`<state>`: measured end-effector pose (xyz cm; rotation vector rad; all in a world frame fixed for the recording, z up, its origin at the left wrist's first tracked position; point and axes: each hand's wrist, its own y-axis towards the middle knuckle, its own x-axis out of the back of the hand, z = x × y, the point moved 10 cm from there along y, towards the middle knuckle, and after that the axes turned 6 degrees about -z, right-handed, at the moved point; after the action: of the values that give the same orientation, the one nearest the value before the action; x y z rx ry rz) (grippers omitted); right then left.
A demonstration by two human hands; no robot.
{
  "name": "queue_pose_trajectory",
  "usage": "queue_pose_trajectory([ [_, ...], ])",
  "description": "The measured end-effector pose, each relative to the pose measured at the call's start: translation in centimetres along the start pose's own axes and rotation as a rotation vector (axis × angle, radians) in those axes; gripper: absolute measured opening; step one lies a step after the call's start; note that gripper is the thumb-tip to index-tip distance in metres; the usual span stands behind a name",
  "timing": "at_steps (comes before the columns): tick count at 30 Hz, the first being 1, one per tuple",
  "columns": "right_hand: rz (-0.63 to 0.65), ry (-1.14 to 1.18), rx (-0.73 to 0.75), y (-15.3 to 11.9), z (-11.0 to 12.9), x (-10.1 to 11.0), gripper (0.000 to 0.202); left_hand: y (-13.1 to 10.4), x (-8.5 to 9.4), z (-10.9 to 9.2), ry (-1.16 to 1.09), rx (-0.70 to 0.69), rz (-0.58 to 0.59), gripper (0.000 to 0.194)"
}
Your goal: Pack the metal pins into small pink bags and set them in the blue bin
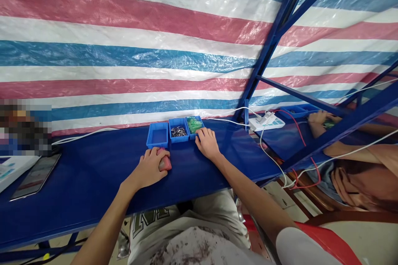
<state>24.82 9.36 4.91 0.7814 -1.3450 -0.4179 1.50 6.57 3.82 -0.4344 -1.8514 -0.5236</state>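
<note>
My left hand (152, 167) is closed round a small pinkish-red block (166, 163) above the blue table, just in front of an empty-looking blue bin (158, 136). Its exact kind cannot be made out. At the near right corner of another blue bin, holding small green pieces (194, 124), is my right hand (207, 143). Its fingers are bent loosely and a little apart, with nothing visible in them. Between these two bins sits a third blue bin with thin metal pins or screws (178, 131).
A blue table (93, 169) runs along a striped tarp (124, 58). On the left lie a phone (35, 176) and a white power strip (15, 167). Beyond a blue metal post (261, 62) are another power strip (266, 121), loose cables and a co-worker's hand (319, 118).
</note>
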Motion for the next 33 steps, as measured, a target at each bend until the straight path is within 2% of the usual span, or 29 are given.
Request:
queue_pose_trajectory([
  [3,-0.015,-0.005,-0.009,0.0,-0.1,0.0,0.021,-0.2,-0.1,0.0,0.016,-0.003,-0.019,0.055],
  [8,-0.053,-0.016,-0.052,0.0,-0.7,0.3,0.019,-0.5,0.1,0.7,-0.058,0.021,-0.108,0.079],
  [12,-0.064,-0.016,-0.067,0.0,-1.0,0.4,0.019,-0.6,0.1,1.1,-0.059,0.027,-0.139,0.068],
  [15,-0.066,-0.009,-0.074,-0.1,-1.1,0.4,0.019,-0.5,0.5,0.5,-0.040,-0.001,-0.140,0.069],
  [19,-0.065,0.007,-0.077,0.0,-1.1,0.4,0.021,0.1,0.7,-0.2,0.005,-0.016,-0.040,0.072],
  [24,-0.066,0.020,-0.074,-0.1,-1.1,0.5,0.025,1.4,0.5,-0.1,0.035,0.008,0.177,0.056],
  [26,-0.066,0.014,-0.075,-0.1,-1.1,0.5,0.025,1.8,0.7,0.1,0.024,-0.016,0.244,0.057],
  [29,-0.073,0.004,-0.085,-0.1,-1.2,0.6,0.026,2.0,1.0,0.2,-0.076,-0.102,0.302,0.059],
  [33,-0.071,0.005,-0.085,-0.1,-1.1,0.4,0.025,1.6,1.1,1.1,-0.103,-0.130,0.314,0.058],
])
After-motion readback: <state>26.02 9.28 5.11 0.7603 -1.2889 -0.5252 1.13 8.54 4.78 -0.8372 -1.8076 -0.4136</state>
